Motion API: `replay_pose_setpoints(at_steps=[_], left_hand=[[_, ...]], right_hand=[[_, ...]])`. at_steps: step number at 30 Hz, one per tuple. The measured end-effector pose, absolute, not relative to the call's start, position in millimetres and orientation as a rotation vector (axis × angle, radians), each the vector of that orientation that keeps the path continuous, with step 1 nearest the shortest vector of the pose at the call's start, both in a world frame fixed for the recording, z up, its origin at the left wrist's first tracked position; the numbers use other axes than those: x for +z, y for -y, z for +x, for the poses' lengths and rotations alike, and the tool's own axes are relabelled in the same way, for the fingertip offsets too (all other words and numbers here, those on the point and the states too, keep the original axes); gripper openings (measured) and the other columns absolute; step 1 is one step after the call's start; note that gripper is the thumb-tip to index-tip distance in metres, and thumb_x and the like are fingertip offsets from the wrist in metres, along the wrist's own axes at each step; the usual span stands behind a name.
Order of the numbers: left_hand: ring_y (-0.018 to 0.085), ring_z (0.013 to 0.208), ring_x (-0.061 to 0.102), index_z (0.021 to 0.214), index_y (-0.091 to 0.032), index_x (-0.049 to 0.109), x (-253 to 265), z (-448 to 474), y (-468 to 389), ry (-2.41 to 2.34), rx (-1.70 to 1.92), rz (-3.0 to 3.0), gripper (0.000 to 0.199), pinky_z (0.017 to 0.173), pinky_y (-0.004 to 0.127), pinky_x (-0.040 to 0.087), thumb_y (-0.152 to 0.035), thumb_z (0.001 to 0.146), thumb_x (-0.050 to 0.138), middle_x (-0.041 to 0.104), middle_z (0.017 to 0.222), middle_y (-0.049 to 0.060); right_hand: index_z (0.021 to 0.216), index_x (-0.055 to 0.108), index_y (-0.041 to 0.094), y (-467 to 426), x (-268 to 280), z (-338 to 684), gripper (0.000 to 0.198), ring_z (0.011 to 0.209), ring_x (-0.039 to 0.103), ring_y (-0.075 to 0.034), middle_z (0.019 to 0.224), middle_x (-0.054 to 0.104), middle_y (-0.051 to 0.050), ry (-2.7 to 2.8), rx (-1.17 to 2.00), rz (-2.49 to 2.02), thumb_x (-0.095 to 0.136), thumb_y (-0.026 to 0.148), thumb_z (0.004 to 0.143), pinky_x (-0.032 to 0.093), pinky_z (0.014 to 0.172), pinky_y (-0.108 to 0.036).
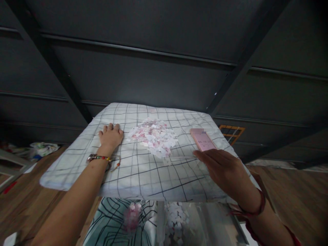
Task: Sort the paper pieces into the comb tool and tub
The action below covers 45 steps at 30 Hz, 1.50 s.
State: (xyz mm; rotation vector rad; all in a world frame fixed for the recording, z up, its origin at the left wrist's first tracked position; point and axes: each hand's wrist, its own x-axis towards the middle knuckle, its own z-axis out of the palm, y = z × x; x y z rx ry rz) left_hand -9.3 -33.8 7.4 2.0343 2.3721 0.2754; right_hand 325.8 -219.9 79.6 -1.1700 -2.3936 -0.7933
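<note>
My left hand (111, 136) rests palm down on the white checked cloth (143, 174), left of the paper pile, its fingers a little apart and holding nothing. A heap of small white and pink paper scraps (155, 136) lies in the middle of the cloth. At the right, my right hand (225, 171) is closed on a thin, pale, stick-like tool (181, 158); its exact kind is unclear. The tool's far end reaches the heap's lower edge, by a few loose scraps (167, 161). Just beyond that hand lies a pink phone (202, 139) showing a timer.
Below the near table edge stands a clear plastic bin (200, 222) with white scraps (176, 215) inside. Beside it, patterned fabric (102, 222) carries a blurred pink clump (132, 215). A dark panelled wall (143, 75) rises behind the table. An orange frame (232, 133) stands at right.
</note>
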Motion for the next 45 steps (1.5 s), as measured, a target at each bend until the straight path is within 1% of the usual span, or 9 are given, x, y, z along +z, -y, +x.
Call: replay_pose_setpoints(at_steps=[11, 17, 19, 21, 24, 27, 30, 36, 45], left_hand=[[0.037, 0.141, 0.033, 0.141, -0.016, 0.049, 4, -8, 34, -2.401, 0.296, 2.041, 0.054, 0.109, 0.058, 0.031, -0.031, 0.094, 0.026, 0.039, 0.153, 0.017], [0.034, 0.149, 0.014, 0.142, -0.017, 0.046, 29, 11, 51, -2.448, 0.42, 2.41, 0.053, 0.116, 0.056, 0.019, -0.023, 0.09, 0.038, 0.02, 0.162, 0.013], [0.032, 0.146, 0.024, 0.14, -0.015, 0.048, 46, 20, 56, -2.401, 0.424, 2.49, 0.051, 0.116, 0.052, 0.024, -0.022, 0.091, 0.034, 0.029, 0.159, 0.014], [0.033, 0.134, 0.045, 0.137, -0.011, 0.051, 59, 23, 59, -2.374, 0.333, 2.39, 0.05, 0.107, 0.049, 0.038, -0.024, 0.092, 0.033, 0.047, 0.146, 0.019], [0.033, 0.129, 0.05, 0.141, -0.011, 0.047, 60, 15, 63, -2.1, 0.074, 2.412, 0.055, 0.105, 0.046, 0.042, -0.037, 0.093, 0.037, 0.049, 0.144, 0.019], [0.03, 0.144, 0.03, 0.145, -0.014, 0.043, 46, -4, 71, -1.683, 0.098, 2.67, 0.061, 0.115, 0.044, 0.031, -0.047, 0.093, 0.038, 0.037, 0.155, 0.015], [0.026, 0.149, 0.018, 0.144, -0.026, 0.044, 33, -20, 86, -1.265, 0.181, 2.825, 0.056, 0.12, 0.044, 0.023, -0.05, 0.094, 0.039, 0.028, 0.161, 0.004], [0.023, 0.146, 0.028, 0.147, -0.033, 0.039, 18, -22, 99, -0.773, 0.167, 2.899, 0.053, 0.12, 0.043, 0.025, -0.05, 0.097, 0.04, 0.031, 0.159, 0.0], [0.024, 0.146, 0.029, 0.151, -0.036, 0.03, 3, -27, 94, -0.726, 0.133, 2.911, 0.053, 0.12, 0.048, 0.024, -0.044, 0.099, 0.04, 0.029, 0.16, 0.0]], right_hand=[[0.102, 0.066, 0.016, 223, 81, 325, 0.039, 0.069, 0.061, -0.013, 0.079, 0.07, -0.003, 2.425, -0.805, -1.143, 0.042, -0.007, 0.081, 0.047, 0.064, -0.027], [0.103, 0.064, 0.014, 223, 82, 326, 0.038, 0.066, 0.061, -0.014, 0.079, 0.071, -0.004, 2.405, -0.868, -1.18, 0.041, -0.006, 0.08, 0.046, 0.06, -0.029], [0.104, 0.064, 0.014, 225, 83, 327, 0.038, 0.066, 0.061, -0.014, 0.079, 0.071, -0.004, 2.399, -0.845, -1.164, 0.041, -0.006, 0.08, 0.047, 0.061, -0.029], [0.103, 0.064, 0.014, 226, 85, 328, 0.039, 0.067, 0.062, -0.015, 0.079, 0.071, -0.004, 2.414, -0.808, -1.156, 0.042, -0.007, 0.079, 0.048, 0.063, -0.029], [0.101, 0.065, 0.014, 227, 84, 330, 0.041, 0.067, 0.062, -0.014, 0.078, 0.07, -0.004, 2.44, -0.771, -1.166, 0.041, -0.008, 0.076, 0.049, 0.065, -0.029], [0.101, 0.065, 0.014, 226, 80, 334, 0.042, 0.065, 0.061, -0.014, 0.076, 0.07, -0.004, 2.399, -0.792, -1.187, 0.04, -0.009, 0.076, 0.048, 0.063, -0.028], [0.103, 0.064, 0.015, 224, 77, 336, 0.042, 0.065, 0.06, -0.014, 0.076, 0.07, -0.003, 2.373, -0.796, -1.179, 0.04, -0.008, 0.078, 0.047, 0.062, -0.028], [0.103, 0.062, 0.014, 222, 77, 333, 0.041, 0.064, 0.062, -0.015, 0.076, 0.07, -0.003, 2.366, -0.751, -1.155, 0.041, -0.009, 0.076, 0.049, 0.062, -0.029], [0.112, 0.056, 0.013, 217, 82, 334, 0.042, 0.065, 0.063, -0.015, 0.079, 0.07, -0.002, 2.382, -0.769, -1.111, 0.039, -0.007, 0.079, 0.048, 0.062, -0.029]])
